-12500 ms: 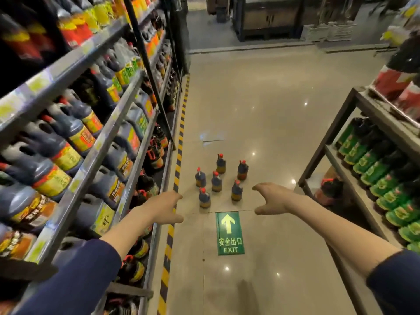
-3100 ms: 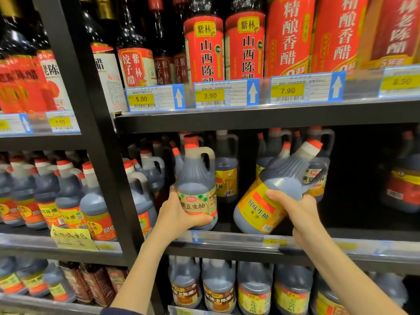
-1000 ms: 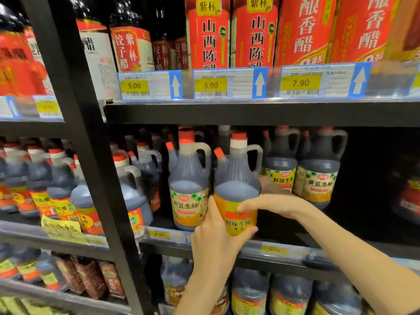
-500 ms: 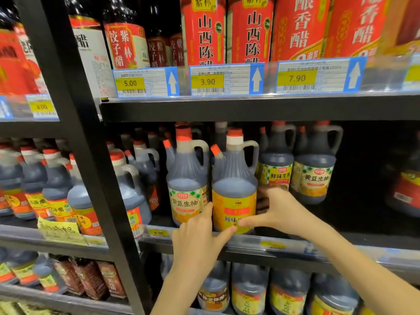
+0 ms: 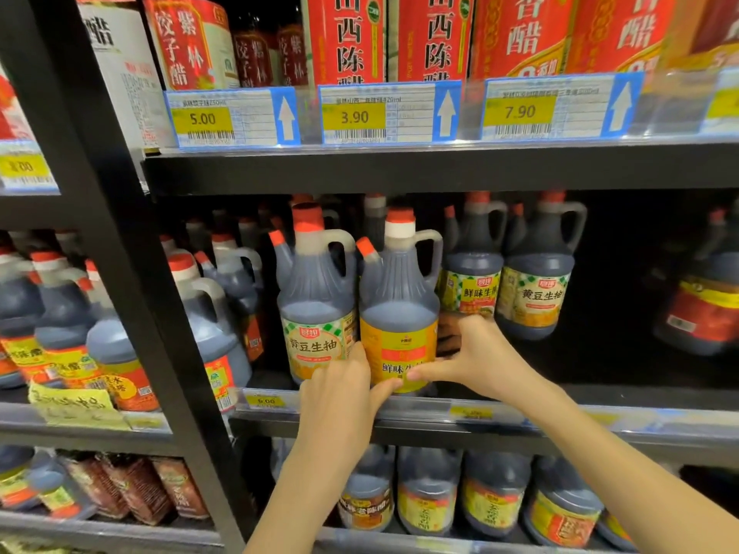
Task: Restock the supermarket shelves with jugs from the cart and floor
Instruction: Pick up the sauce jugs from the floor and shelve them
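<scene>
A dark soy-sauce jug with a yellow label stands upright at the front of the middle shelf. It touches a like jug with a green-checked label on its left. My left hand presses on the yellow-label jug's lower left, thumb against the label. My right hand wraps its lower right side, thumb across the front. Two more jugs stand further back to the right.
Red vinegar bottles fill the shelf above, behind price tags. A black upright post divides the bays; more jugs crowd the left bay. The shelf below holds jugs. Dark open shelf space lies at the right.
Over the last second the yellow-label jug has settled upright on the shelf beside the green-checked one. Both hands have slid down to its base and stay on it.
</scene>
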